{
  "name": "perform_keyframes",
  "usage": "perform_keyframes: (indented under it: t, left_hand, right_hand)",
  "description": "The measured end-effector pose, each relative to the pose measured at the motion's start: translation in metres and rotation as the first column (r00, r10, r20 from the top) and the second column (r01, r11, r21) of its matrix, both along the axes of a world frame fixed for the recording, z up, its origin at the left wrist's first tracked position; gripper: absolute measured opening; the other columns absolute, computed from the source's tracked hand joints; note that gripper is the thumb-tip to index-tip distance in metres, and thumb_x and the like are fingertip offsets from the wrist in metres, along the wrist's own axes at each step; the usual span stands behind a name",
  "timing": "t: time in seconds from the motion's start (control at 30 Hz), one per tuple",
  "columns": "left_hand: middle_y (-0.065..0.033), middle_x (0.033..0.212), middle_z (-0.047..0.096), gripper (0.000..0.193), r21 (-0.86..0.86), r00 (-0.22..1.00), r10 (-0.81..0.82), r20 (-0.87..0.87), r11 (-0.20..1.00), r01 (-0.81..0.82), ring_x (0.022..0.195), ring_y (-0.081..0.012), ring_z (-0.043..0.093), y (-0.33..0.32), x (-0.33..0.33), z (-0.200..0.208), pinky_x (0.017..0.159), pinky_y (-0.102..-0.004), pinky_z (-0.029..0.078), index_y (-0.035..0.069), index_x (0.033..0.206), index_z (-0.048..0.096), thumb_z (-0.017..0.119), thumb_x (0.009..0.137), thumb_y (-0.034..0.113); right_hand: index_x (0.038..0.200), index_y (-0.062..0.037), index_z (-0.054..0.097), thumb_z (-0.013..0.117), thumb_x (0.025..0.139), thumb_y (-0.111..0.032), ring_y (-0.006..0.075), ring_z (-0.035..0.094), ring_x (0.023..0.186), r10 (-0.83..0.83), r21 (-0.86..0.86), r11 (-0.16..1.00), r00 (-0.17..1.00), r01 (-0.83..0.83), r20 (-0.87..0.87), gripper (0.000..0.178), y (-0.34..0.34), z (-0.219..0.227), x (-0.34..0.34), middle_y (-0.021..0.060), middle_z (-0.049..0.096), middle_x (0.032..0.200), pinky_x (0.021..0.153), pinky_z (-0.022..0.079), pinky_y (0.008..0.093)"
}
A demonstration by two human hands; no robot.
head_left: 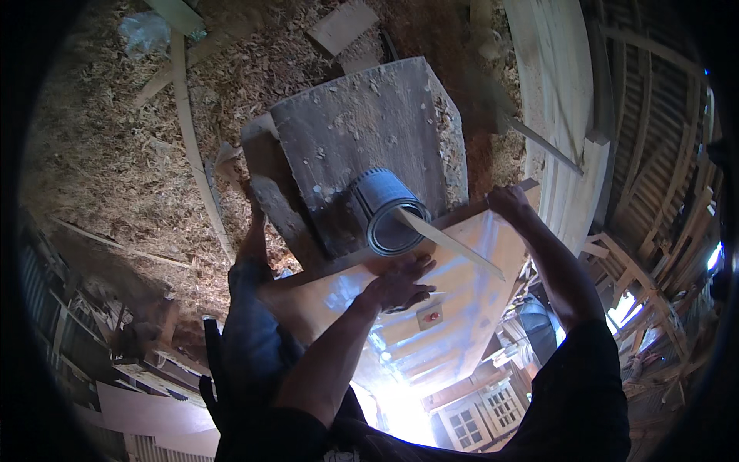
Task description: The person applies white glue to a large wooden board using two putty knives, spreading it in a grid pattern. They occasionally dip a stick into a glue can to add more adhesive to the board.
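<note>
A broad wooden panel (462,300) with pale bluish streaks slopes from the work block toward me. My left hand (400,286) is over its surface with fingers spread, holding nothing; whether it touches the wood I cannot tell. My right hand (508,202) has its fingers closed round the panel's far right edge. Just beyond my left hand, an open metal can (382,204) leans toward me on the block. A flat wooden stick (458,246) sticks out of its mouth across the panel. A small square patch with a red spot (431,316) shows on the panel near my left hand.
The thick, dusty wooden block (354,131) bears the can. Wood shavings (108,169) cover the ground at left, with a long wood strip (188,138) on them. Pale boards (558,92) stand at right, beside corrugated sheeting (654,100). A blue-clothed leg (258,308) is left of the panel.
</note>
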State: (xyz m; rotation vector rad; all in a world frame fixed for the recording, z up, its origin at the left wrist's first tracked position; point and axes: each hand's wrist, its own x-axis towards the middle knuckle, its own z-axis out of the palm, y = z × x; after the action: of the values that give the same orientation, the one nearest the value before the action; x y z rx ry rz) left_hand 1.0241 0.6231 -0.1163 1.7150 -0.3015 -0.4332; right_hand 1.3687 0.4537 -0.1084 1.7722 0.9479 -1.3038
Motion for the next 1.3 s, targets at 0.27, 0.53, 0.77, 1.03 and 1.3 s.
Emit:
perform_keyframes:
  t: [0.27,0.53,0.77,1.03,1.3]
  left_hand:
    - [-0.0141,0.159,0.040,0.034,0.050,0.986,0.102,0.129,0.993,-0.109,0.151,-0.0306,0.030,-0.009,-0.009,-0.004,0.120,-0.0489,0.028,0.022,0.124,0.073,0.055,0.102,0.041]
    - [-0.0134,0.162,0.036,0.034,-0.055,0.997,0.070,0.010,0.996,-0.070,0.153,-0.0300,0.027,-0.011,-0.002,-0.008,0.123,-0.0493,0.025,0.021,0.127,0.071,0.055,0.103,0.039]
    - [-0.0137,0.158,0.042,0.034,-0.015,0.993,0.094,0.075,0.996,-0.093,0.152,-0.0281,0.030,-0.021,-0.001,-0.008,0.124,-0.0469,0.021,0.023,0.123,0.073,0.053,0.103,0.041]
    - [-0.0120,0.160,0.039,0.032,0.134,0.980,0.101,0.172,0.983,-0.125,0.153,-0.0292,0.027,-0.017,-0.001,0.000,0.124,-0.0472,0.022,0.025,0.125,0.072,0.056,0.102,0.041]
    - [-0.0173,0.157,0.042,0.032,0.034,0.988,0.039,0.151,0.998,-0.045,0.150,-0.0335,0.033,-0.011,0.006,-0.008,0.121,-0.0504,0.030,0.022,0.125,0.071,0.055,0.103,0.039]
  right_hand:
    - [0.089,-0.0118,0.077,0.071,0.079,-0.025,0.0308,0.074,0.080,-0.007,-0.230,0.973,0.997,-0.011,-0.076,0.018,-0.027,-0.047,0.081,0.0116,0.075,0.085,0.064,0.056,0.0433]
    - [0.106,-0.0102,0.073,0.066,0.084,-0.021,0.0235,0.069,0.079,-0.250,-0.344,0.932,0.889,0.114,-0.383,0.026,0.041,-0.030,0.055,0.0093,0.073,0.089,0.071,0.054,0.0433]
    - [0.122,-0.0109,0.069,0.058,0.083,-0.004,0.0354,0.067,0.110,-0.196,0.078,0.976,0.977,0.203,-0.088,0.041,0.044,0.035,0.056,0.0183,0.072,0.112,0.093,0.054,0.0465]
    - [0.112,-0.0157,0.076,0.062,0.083,-0.006,0.0329,0.072,0.101,-0.139,0.131,0.979,0.983,0.154,-0.116,0.034,0.009,0.027,0.010,0.0161,0.075,0.105,0.084,0.057,0.0464]
    - [0.104,-0.0148,0.079,0.066,0.089,-0.024,0.0295,0.073,0.104,0.151,-0.197,0.970,0.988,-0.141,0.036,0.021,0.006,-0.019,0.021,0.0091,0.077,0.104,0.081,0.058,0.0442]
